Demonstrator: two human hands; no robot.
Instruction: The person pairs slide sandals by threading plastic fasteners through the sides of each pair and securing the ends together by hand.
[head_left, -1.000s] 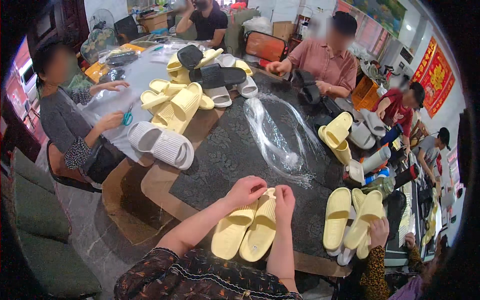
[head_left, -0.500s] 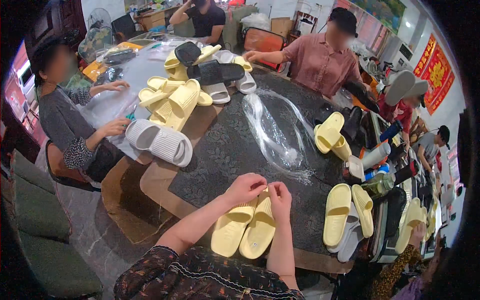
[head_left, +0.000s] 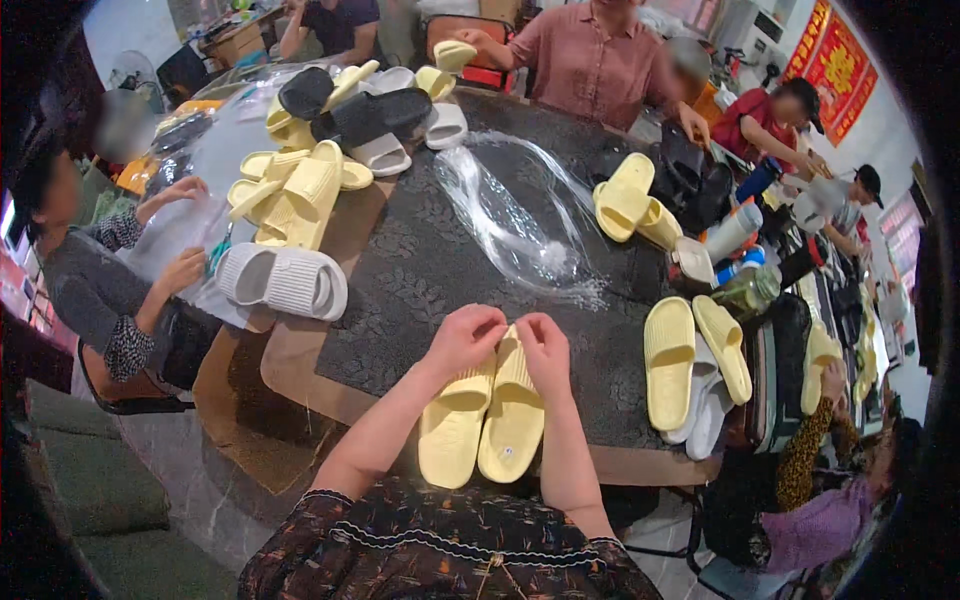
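A pair of pale yellow slides lies side by side at the table's near edge, the left slide [head_left: 450, 440] and the right slide [head_left: 512, 435] with ribbed straps and toes pointing away from me. My left hand [head_left: 466, 340] is over the left slide's toe, its thumb and fingertips pinched together. Close beside it, my right hand [head_left: 540, 352] is closed in a similar pinch at the right slide's toe. Whatever small thing the fingertips hold is hidden. Beyond my hands lies a bundle of clear plastic strands [head_left: 520, 230] on the dark patterned table mat [head_left: 400, 290].
Mixed slides [head_left: 315, 190] are heaped at far left, near grey slides [head_left: 280, 280]. On my right are a yellow slide [head_left: 669, 365], another pair [head_left: 625, 195] farther back, and several bottles [head_left: 732, 233]. Co-workers sit around the table; one in a pink shirt [head_left: 590, 65] holds a yellow slide.
My view has shifted, so the table sits higher in the picture. My hands stay pinched at the slides' toes. The co-worker in pink has lifted a yellow slide.
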